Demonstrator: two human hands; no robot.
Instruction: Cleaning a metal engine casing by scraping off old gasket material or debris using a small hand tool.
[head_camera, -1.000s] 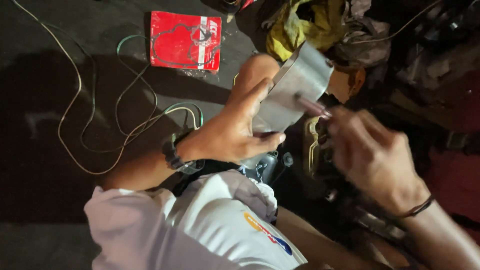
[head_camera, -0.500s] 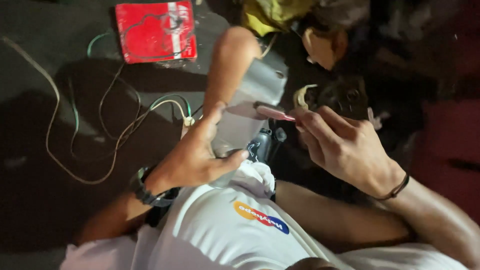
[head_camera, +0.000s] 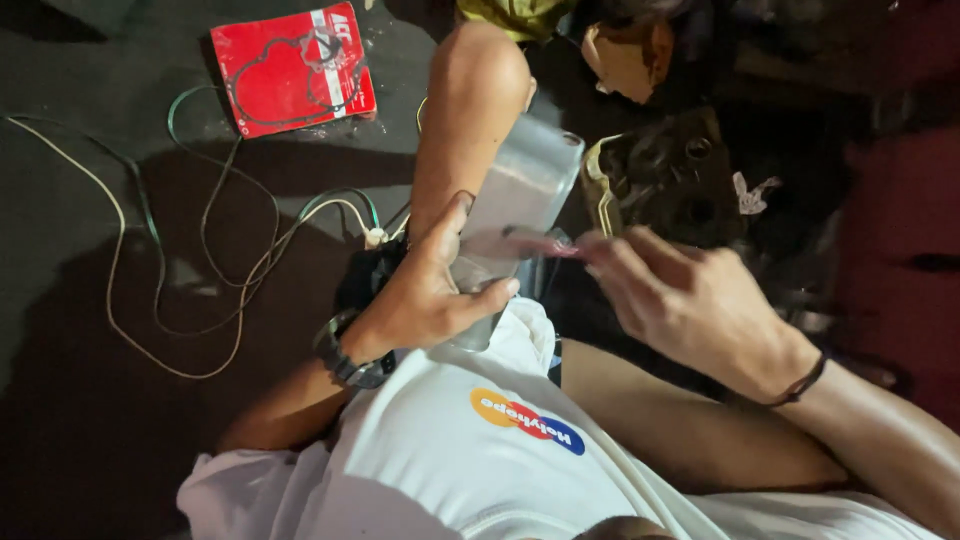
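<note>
Item: grey metal cover (head_camera: 515, 205), smooth and slightly curved, propped against the person's bare knee (head_camera: 475, 80) and tilted toward the chest. Left hand (head_camera: 425, 290): closed on the cover's lower edge, thumb along one face, fingers wrapped under; a dark watch (head_camera: 345, 355) sits on that wrist. Right hand (head_camera: 690, 305): fingers pinched narrow on a thin reddish tool (head_camera: 535, 242), its tip touching the cover's face; what kind of tool it is cannot be told from the blur. A dark cord band (head_camera: 800, 380) circles that wrist. Just beside the cover, to the right: a dark, greasy engine part (head_camera: 670, 175) with round openings. On the floor (head_camera: 80, 440), well apart to the left: a red flat packet (head_camera: 292, 68) showing a gasket outline, and loose wires (head_camera: 200, 260), pale and green, looping toward the knee. Risks, as judged: the cover rests on skin and one grip only, so a hard push from the tool could slide it off the knee; the tip could skid across the smooth face toward the left thumb; the wires lie near enough to snag a shifting leg.
</note>
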